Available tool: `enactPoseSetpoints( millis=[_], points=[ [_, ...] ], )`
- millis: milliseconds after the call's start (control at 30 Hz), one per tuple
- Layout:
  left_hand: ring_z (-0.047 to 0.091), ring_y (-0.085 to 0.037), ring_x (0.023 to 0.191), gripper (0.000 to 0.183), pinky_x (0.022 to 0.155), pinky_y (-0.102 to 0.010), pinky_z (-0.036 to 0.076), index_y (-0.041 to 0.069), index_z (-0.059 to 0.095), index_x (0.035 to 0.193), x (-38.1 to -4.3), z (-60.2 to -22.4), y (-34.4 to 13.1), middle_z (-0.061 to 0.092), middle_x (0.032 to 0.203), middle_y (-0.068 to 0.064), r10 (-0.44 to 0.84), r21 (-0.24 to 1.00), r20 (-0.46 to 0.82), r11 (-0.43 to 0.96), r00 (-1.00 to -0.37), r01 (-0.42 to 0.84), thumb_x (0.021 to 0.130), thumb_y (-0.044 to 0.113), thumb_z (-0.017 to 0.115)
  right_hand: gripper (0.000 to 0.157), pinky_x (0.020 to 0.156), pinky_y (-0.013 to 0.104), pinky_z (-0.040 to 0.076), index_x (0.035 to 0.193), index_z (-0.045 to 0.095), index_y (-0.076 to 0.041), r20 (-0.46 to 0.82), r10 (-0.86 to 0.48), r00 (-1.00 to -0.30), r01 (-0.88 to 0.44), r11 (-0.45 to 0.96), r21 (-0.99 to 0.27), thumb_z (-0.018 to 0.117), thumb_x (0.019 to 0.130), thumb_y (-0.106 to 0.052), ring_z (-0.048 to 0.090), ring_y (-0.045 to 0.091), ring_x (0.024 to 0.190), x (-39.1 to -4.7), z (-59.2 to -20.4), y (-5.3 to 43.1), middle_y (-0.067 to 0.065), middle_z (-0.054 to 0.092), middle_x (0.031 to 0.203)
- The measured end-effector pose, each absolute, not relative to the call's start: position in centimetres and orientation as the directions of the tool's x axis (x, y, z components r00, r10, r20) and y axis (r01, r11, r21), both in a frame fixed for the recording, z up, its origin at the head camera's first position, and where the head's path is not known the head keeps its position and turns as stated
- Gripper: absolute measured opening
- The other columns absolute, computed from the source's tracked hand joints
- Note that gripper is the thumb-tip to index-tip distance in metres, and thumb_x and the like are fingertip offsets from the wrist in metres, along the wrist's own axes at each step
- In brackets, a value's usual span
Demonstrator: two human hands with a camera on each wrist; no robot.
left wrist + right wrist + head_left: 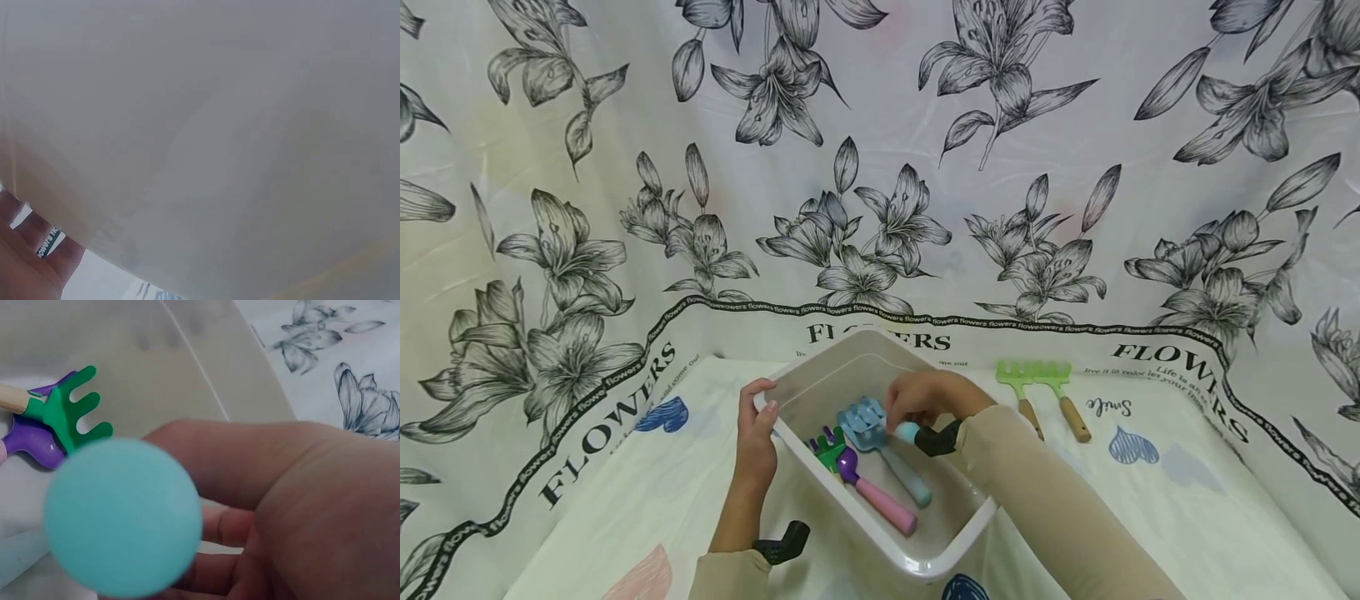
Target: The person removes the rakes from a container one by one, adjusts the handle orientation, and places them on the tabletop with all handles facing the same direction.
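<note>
My left hand (756, 433) holds the left rim of a white plastic bin (880, 542), thumb on the rim. In the left wrist view, the pale bin wall (200, 137) fills most of the picture, with the left hand (31, 262) at its lower edge. My right hand (925, 396) reaches into the bin and grips a tool by its light blue handle (908, 431); the handle's round end (122, 519) faces the right wrist camera. Light blue rake tines (863, 417) show beside these fingers. Next to them lie a green hand rake (62, 412) and a purple scoop with a pink handle (886, 505).
Two light green rakes with wooden handles (1075, 418) lie on the cloth to the right of the bin. A printed cloth (662, 475) covers the surface, and a flower-patterned curtain (880, 125) hangs behind.
</note>
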State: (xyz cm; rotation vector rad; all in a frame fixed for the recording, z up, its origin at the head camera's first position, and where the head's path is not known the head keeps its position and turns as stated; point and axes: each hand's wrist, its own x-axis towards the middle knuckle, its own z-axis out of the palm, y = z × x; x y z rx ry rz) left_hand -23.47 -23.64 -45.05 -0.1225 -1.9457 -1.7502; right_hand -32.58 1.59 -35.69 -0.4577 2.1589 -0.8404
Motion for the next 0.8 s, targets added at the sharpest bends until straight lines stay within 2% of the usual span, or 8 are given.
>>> enactPoseSetpoints(
  millis=[167, 367, 600, 800],
  points=[
    [0.035, -0.025, 0.126, 0.038, 0.106, -0.059, 0.03, 0.013, 0.036, 0.132, -23.4, -45.0, -23.6, 0.036, 0.14, 0.002, -0.271, 0.907, 0.418, 0.166, -0.867, 0.386, 0.098, 0.031, 0.039, 0.013, 0.044, 0.023, 0.029, 0.086, 0.06, -0.009, -0.509, -0.578, -0.638, -0.083, 0.709, -0.701, 0.072, 0.081, -0.012, 0.037, 0.01, 0.049, -32.6, -35.5, 1.5, -0.001, 0.048, 0.064],
    [0.034, -0.026, 0.127, 0.038, 0.107, -0.06, 0.027, 0.01, 0.036, 0.131, -23.4, -44.8, -23.7, 0.035, 0.14, -0.002, -0.291, 0.905, 0.426, 0.154, -0.857, 0.397, 0.098, 0.029, 0.038, 0.015, 0.044, 0.021, 0.033, 0.093, 0.061, -0.008, -0.452, -0.626, -0.636, -0.099, 0.647, -0.756, 0.07, 0.082, -0.01, 0.043, 0.009, 0.052, -32.3, -35.0, 1.6, 0.003, 0.054, 0.071],
    [0.035, -0.025, 0.126, 0.04, 0.107, -0.059, 0.027, 0.011, 0.036, 0.132, -23.6, -44.8, -23.4, 0.036, 0.139, 0.0, -0.277, 0.907, 0.42, 0.147, -0.864, 0.394, 0.097, 0.031, 0.04, 0.018, 0.043, 0.021, 0.03, 0.099, 0.061, -0.006, -0.401, -0.628, -0.667, -0.086, 0.6, -0.796, 0.068, 0.082, -0.009, 0.039, 0.01, 0.05, -31.7, -33.7, 2.1, 0.004, 0.052, 0.074],
    [0.035, -0.025, 0.124, 0.04, 0.106, -0.061, 0.028, 0.01, 0.036, 0.132, -23.6, -44.8, -23.1, 0.036, 0.139, -0.002, -0.285, 0.906, 0.423, 0.132, -0.86, 0.401, 0.097, 0.03, 0.038, 0.025, 0.042, 0.022, 0.028, 0.108, 0.057, -0.002, -0.327, -0.663, -0.674, -0.133, 0.543, -0.829, 0.065, 0.086, -0.011, 0.037, 0.01, 0.049, -31.2, -32.8, 2.7, 0.004, 0.05, 0.073]
  ],
)
